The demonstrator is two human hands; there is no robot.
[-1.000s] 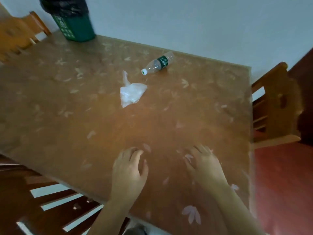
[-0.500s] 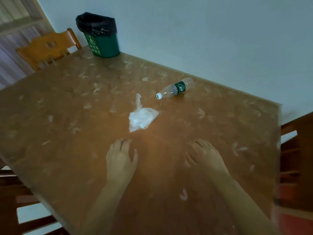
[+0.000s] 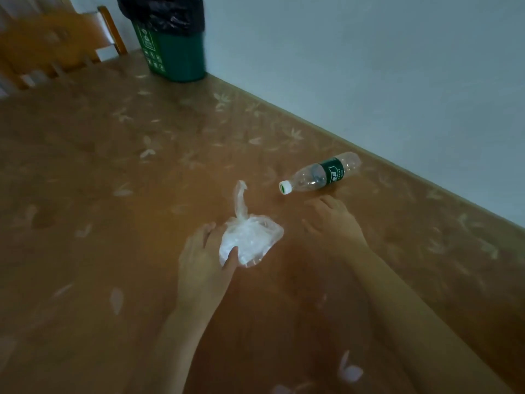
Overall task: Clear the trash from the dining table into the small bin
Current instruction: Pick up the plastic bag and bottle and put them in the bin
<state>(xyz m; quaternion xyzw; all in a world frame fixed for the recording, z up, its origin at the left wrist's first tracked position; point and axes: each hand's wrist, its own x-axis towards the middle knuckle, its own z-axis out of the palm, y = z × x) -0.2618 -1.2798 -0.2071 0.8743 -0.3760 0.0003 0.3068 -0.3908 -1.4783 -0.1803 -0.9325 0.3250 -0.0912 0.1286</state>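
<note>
Crumpled clear plastic bag [image 3: 251, 242], mid-table: your left hand [image 3: 205, 258] spread against it, gathering; right hand [image 3: 333, 221] spread, nearing the clear green-labelled plastic bottle [image 3: 319, 176].

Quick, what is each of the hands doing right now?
Left hand: open, fingers touching the crumpled clear plastic bag, not yet gripping it.
Right hand: open and empty, just short of the clear plastic bottle with a green label.

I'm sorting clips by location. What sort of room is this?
Probably a home dining area: a table under a leaf-patterned cover set against a plain wall, a wooden chair at its far end, and a small green bin.
</note>
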